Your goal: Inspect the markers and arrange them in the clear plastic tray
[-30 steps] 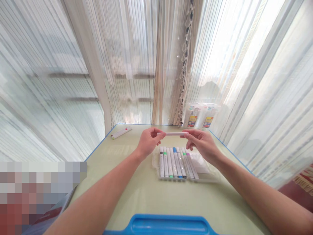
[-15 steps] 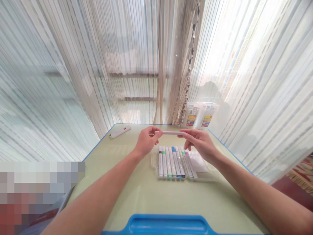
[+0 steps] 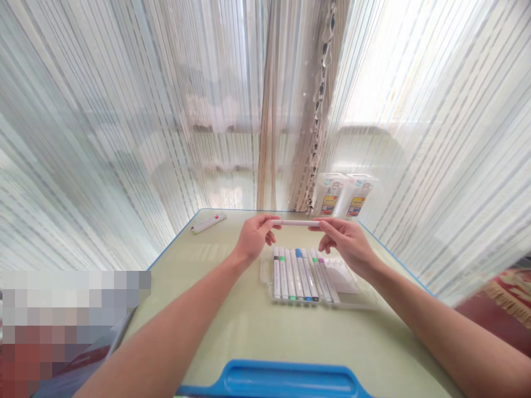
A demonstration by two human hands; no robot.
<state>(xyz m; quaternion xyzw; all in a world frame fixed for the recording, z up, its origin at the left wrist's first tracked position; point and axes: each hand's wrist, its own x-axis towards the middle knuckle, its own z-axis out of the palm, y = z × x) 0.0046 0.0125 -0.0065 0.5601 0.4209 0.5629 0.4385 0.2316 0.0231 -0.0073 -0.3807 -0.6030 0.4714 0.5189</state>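
A white marker (image 3: 299,223) is stretched level between my two hands, above the far part of the table. My left hand (image 3: 256,235) pinches its left end, and my right hand (image 3: 345,237) pinches its right end; the fingers cover both tips. Below them lies a clear plastic case (image 3: 265,272), opened flat. Several white markers (image 3: 295,276) with black, green, blue and purple bands rest side by side in it. Farther left, white markers (image 3: 208,223) with red and green marks lie together on the tabletop.
The pale green table (image 3: 232,337) has a blue rim and a blue molded tray (image 3: 290,380) at its near edge. Two clear cases (image 3: 355,198) with labels stand at the far right. String curtains (image 3: 232,110) hang behind the table. A pixelated patch covers the lower left.
The view has shifted slightly, so most things sit a little farther right. Both hands keep their hold on the marker, and a seam near its left end now shows.
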